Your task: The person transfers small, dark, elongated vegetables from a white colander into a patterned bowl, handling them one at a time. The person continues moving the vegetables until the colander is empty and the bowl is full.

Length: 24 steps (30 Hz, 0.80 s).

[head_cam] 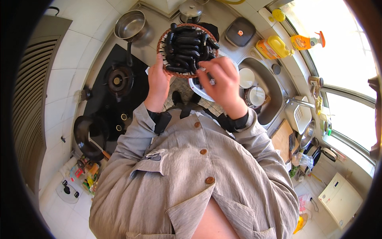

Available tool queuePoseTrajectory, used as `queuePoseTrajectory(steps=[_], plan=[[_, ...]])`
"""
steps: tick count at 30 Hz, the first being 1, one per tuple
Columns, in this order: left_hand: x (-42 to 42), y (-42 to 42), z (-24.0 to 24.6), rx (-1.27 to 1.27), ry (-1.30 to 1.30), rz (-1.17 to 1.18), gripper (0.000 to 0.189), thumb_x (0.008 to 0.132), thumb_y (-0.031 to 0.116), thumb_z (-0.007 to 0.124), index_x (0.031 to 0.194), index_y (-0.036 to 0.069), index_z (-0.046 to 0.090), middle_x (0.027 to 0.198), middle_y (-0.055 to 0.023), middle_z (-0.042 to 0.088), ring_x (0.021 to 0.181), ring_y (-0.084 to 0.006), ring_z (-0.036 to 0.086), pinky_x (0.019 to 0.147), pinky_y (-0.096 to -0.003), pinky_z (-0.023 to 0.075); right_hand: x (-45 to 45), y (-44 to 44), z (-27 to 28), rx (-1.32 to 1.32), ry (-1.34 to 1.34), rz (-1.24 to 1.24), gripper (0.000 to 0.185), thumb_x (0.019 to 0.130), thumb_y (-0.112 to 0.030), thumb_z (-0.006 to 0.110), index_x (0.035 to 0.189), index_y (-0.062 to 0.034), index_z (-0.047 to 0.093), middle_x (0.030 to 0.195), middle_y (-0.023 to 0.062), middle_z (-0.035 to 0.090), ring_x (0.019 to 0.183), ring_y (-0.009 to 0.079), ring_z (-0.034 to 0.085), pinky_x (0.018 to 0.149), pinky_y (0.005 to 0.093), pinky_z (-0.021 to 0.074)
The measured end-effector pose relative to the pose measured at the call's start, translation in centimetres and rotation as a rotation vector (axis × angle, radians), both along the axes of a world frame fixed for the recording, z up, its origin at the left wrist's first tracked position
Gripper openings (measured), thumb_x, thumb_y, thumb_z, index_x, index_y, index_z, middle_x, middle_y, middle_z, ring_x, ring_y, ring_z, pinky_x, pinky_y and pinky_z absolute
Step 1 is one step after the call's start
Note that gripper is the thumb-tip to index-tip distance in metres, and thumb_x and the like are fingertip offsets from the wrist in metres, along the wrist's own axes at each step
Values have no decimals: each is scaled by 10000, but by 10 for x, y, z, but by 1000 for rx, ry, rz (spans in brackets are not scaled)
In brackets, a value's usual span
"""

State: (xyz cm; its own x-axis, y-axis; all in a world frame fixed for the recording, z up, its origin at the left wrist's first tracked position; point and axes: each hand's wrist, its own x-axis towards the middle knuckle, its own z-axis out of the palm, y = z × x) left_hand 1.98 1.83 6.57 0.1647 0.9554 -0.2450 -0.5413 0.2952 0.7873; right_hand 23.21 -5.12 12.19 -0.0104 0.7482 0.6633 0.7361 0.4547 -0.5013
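Observation:
A round woven basket (159,44) with a reddish-brown rim holds several dark, glossy, sausage-like pieces (188,41). My left hand (159,82) grips the basket's near left rim, thumb on the edge. Over the near right rim, my right hand (219,79) has thumb and forefinger bent together at the end of one dark piece; blur leaves it unclear whether they pinch it. Beneath the basket and my right hand, a white basin (197,89) shows in part, with some dark pieces in it.
A steel saucepan (130,25) and a black gas hob (98,80) with a wok (89,137) lie left. At the right are a lidded container (240,31), a sink (276,92) with bowls (256,96), a yellow jug (273,47) and a cutting board (280,139).

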Motion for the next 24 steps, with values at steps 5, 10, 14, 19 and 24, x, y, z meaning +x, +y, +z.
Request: queuePoseTrajectory(steps=[5,10,14,19,24], plan=[[-6,1,-6,-6,-16,-1,526,1219,380,480,1408,-87,630,1342,-160,742,1174,-243,753,1035,-413,611,93,8,-79,-427,192,-288,112,917,-95,794,1009,-40,762,875,135,716,717,318,704,669,401,570],[-5,-1,-6,16,-40,45,491,1224,350,466,1482,-46,595,1445,-139,712,1281,-242,714,1109,-419,579,122,4,-195,-1090,-198,-239,311,877,-287,798,1122,-96,781,1061,193,806,1011,406,782,882,523,637],[-2,-6,0,-3,-37,101,470,1230,329,447,1504,-29,580,1462,-128,705,1304,-238,703,1124,-425,570,106,8,-239,-1202,-395,-214,417,866,-342,810,1222,-130,765,1075,195,803,1021,410,783,881,524,643],[0,-16,7,-9,-23,157,469,1234,324,433,1503,-33,577,1466,-133,697,1308,-236,695,1131,-425,562,86,1,-243,-1210,-429,-256,401,909,-276,757,1292,-159,733,1238,187,743,1094,403,775,893,524,640],[-1,-22,8,32,-34,139,479,1232,341,440,1494,-30,590,1464,-130,704,1304,-231,702,1125,-423,567,86,-8,-249,-1174,-369,-272,358,966,-144,669,1316,-180,730,1311,198,658,1135,415,754,938,528,625]])
